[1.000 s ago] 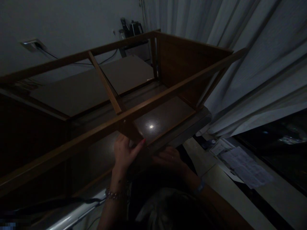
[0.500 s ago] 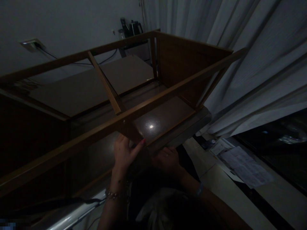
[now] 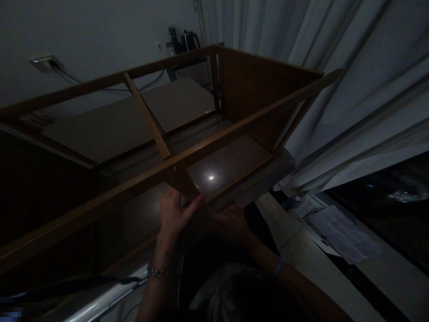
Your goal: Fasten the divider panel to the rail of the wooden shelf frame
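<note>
A brown wooden frame with long rails, a crossbar and a panelled end stands on a grey tabletop. My left hand grips the short upright post under the near rail, its thumb lying across the post's lower part. Lower and to the right, my right hand is beside the table's rounded near edge. Its fingers are curled, and deep shadow hides whatever they may hold at the foot of the post.
Behind the frame lies a flat pale board. A dark kettle stands near the wall, and a cord runs from the wall socket. Curtains hang at right, above papers. A shiny metal tube is at lower left.
My right hand has turned a little and shifted slightly left at the table edge. My left hand keeps its hold on the post, and the frame stays in place.
</note>
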Available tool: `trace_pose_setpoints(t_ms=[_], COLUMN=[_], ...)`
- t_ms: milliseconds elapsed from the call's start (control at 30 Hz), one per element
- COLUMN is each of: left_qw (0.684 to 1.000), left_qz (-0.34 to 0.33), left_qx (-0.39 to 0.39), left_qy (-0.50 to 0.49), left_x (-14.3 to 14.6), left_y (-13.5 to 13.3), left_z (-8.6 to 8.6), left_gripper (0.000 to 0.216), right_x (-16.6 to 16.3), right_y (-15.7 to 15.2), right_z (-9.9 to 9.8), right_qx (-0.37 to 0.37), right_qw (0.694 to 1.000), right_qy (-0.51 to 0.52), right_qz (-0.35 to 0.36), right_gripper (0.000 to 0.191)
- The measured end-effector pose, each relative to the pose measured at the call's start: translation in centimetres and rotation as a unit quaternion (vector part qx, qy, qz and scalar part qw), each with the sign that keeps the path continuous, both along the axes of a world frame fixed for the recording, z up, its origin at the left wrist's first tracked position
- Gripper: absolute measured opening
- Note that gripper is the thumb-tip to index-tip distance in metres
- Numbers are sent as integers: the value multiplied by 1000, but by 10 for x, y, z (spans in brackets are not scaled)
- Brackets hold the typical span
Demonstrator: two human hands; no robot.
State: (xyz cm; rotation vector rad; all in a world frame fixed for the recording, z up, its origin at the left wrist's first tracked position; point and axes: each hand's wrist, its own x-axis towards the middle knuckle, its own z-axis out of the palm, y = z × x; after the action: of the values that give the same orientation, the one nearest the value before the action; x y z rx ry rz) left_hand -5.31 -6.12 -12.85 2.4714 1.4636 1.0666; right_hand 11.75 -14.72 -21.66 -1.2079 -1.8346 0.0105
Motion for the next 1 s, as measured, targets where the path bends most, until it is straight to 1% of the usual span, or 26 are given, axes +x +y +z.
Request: trace_pose_setpoints(t_ms=[100,200,333,467,567,667,867,933,1000], left_qw=[1000,1000,1000,1000,1000,1000,1000,1000,1000], left_qz=[2,2,3,4,2,-5,6,0,-2], left_qx=[1,-4,-9,-15,-12,-10,-10,-7,-4], left_qy=[-2,-2,-7,-1,2,4,-3,-8,-12], left_x=[0,1,1,0,-1,-1,1,1,1], left_y=[0,0,0,0,0,0,-1,-1,-1], left_z=[0,1,1,-1,-2,-2,0,1,1], left_gripper=[28,27,26,26,27,28,29,29,28], right_x=[5,8,15,28,39,42,28,21,14], right_y=[1,4,7,9,11,14,17,17,16], right_z=[2,9,18,24,26,25,8,4,4], right_qx=[36,28,14,-8,6,29,108,120,116], right_qw=[996,993,990,979,973,971,978,981,985], right_qy=[-37,-45,-61,-133,-172,-181,-131,-106,-74], right_qz=[66,107,123,151,156,151,123,110,104], right_gripper=[8,6,15,28,33,35,19,17,14])
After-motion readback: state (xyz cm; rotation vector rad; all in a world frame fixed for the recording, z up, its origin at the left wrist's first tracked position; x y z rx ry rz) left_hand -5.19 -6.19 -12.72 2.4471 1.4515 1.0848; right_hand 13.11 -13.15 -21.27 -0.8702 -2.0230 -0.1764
